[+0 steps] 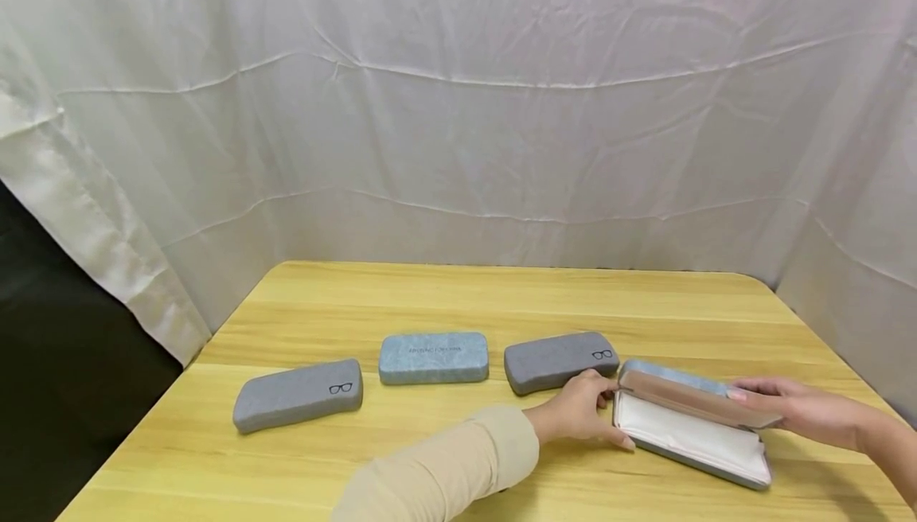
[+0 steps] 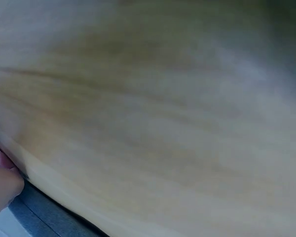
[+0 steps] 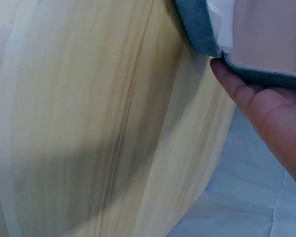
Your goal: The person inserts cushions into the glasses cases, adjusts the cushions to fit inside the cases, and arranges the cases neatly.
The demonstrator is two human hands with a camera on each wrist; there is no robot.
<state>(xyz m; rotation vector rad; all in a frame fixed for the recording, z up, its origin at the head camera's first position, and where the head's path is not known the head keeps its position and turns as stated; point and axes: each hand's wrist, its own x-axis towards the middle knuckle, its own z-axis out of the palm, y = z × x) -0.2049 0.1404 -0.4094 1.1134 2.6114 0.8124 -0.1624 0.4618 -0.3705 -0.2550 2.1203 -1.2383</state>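
Note:
An open blue glasses case (image 1: pixel 691 436) lies at the right of the table, its pale lining showing under a raised lid (image 1: pixel 677 376). My left hand (image 1: pixel 579 412) holds the left end of this case between thumb and fingers. At the other end, my right hand (image 1: pixel 805 409) grips the lid, thumb on top. From the right wrist view, the fingers (image 3: pixel 237 91) lie along the lid's blue outer edge near the hinge. Only part of the left hand (image 2: pixel 5 185) and a strip of the case appear in the left wrist view. White folded material fills the lower half.
A closed grey glasses case (image 1: pixel 561 361) with a spectacles mark stands just beyond my left hand. Further left are a closed blue case (image 1: pixel 434 359) and another grey case (image 1: pixel 298 396). White cloth (image 1: pixel 458 132) hangs behind the wooden table (image 1: pixel 444 291).

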